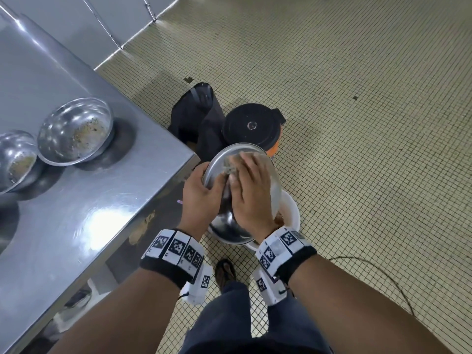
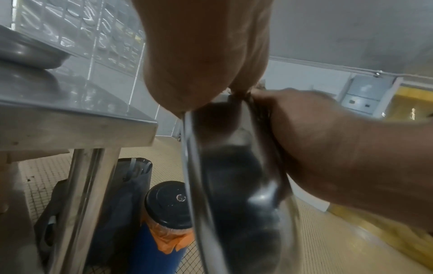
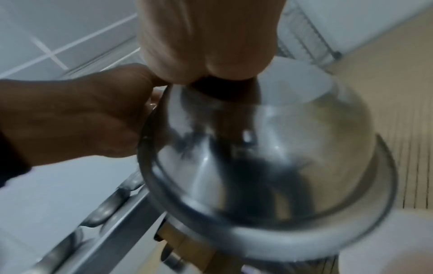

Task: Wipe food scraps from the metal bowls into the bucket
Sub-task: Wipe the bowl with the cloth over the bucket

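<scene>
A person stood on a tiled floor (image 1: 357, 175) beside a steel table (image 1: 76, 200), holding a metal bowl (image 1: 222, 159) tilted steeply over a white bucket (image 1: 292, 213) that stood on the floor near their feet. Brownish scraps showed inside the bucket, under the bowl's lower edge.

The left hand (image 1: 198, 198) gripped the bowl's near rim, fingers curled over the edge. The right hand (image 1: 251, 190) reached into the bowl with its fingers pressed down on a small greyish wad (image 1: 229, 168), perhaps a sponge or cloth, against the inner wall. Whether those fingers curled round the wad or lay flat on it could not be told; the wrist views were blurred.

On the table, well apart from the hands, sat two more metal bowls side by side, the nearer bowl (image 1: 75, 131) and a second bowl (image 1: 16, 159) at the left edge, both with crusted food residue inside.

Beyond the held bowl stood a blue barrel with a black lid (image 1: 251, 126) and an orange liner, and beside it a dark bag (image 1: 196, 116).
</scene>
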Tool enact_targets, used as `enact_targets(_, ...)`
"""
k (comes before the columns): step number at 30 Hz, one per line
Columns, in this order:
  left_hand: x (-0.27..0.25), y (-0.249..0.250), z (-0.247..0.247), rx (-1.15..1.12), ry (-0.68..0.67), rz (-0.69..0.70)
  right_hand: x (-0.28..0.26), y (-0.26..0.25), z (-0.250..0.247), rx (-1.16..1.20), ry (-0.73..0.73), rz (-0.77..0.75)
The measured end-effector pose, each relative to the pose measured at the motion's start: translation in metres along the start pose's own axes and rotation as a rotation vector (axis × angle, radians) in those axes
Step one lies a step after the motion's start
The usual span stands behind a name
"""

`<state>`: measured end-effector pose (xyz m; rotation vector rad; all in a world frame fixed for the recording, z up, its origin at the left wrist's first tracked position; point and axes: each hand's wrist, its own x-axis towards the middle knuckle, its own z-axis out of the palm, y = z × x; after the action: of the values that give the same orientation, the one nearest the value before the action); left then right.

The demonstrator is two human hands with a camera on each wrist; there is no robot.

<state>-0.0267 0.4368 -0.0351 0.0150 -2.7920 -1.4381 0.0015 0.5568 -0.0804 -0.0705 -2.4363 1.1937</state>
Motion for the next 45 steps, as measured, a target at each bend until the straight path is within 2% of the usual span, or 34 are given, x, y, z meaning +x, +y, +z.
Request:
enact_targets(2,0.000,0.002,-0.003,-0.022,0.010,0.010,0.010,0.008,-0.005,-0.052,-0.052,-0.080)
enact_targets(3,-0.001,0.003,-0.005,-0.028,0.006,0.010,0.015,0.014,-0.008,-0.042,-0.051,-0.035)
enact_targets(5,-0.004,0.003,-0.008,-0.015,-0.009,0.021,0.027,0.022,-0.017,0.048,-0.018,0.155)
enact_targets(6,-0.005,0.003,-0.008,-0.011,-0.009,0.022,0.031,0.022,-0.019,0.066,-0.007,0.207)
enact_targets(7,-0.005,0.006,-0.009,-0.016,0.001,0.012,0.032,0.019,-0.020,0.034,-0.009,0.188)
enact_targets(11,0.006,0.023,-0.012,-0.097,0.097,-0.099,0.013,0.002,-0.019,-0.127,-0.086,-0.253)
enact_targets(13,0.015,0.031,-0.018,-0.158,0.144,-0.127,0.000,0.000,-0.020,-0.120,-0.157,-0.332)
enact_targets(16,0.025,0.040,-0.028,-0.207,0.201,-0.122,-0.016,0.006,-0.027,-0.077,-0.188,-0.343)
enact_targets(18,0.029,0.044,-0.034,-0.207,0.206,-0.095,-0.020,0.008,-0.032,-0.021,-0.175,-0.235)
enact_targets(20,0.031,0.047,-0.039,-0.170,0.186,-0.058,-0.015,0.005,-0.042,0.086,-0.166,0.003)
enact_targets(22,0.030,0.049,-0.043,-0.111,0.151,-0.020,-0.001,-0.001,-0.054,0.158,-0.125,0.160)
enact_targets(31,0.003,0.053,-0.061,-0.036,-0.017,0.043,0.083,-0.026,-0.111,0.087,0.043,0.236)
enact_targets(34,-0.006,0.054,-0.063,-0.037,-0.050,0.027,0.104,-0.042,-0.128,0.081,0.097,0.189)
enact_targets(36,-0.011,0.054,-0.064,-0.037,-0.045,0.037,0.110,-0.050,-0.132,0.101,0.033,0.088)
enact_targets(41,-0.004,0.051,-0.075,-0.089,0.032,0.085,0.090,-0.052,-0.120,0.075,-0.393,-0.082)
enact_targets(45,0.004,0.047,-0.088,-0.094,0.052,0.139,0.075,-0.050,-0.117,0.250,-0.414,-0.022)
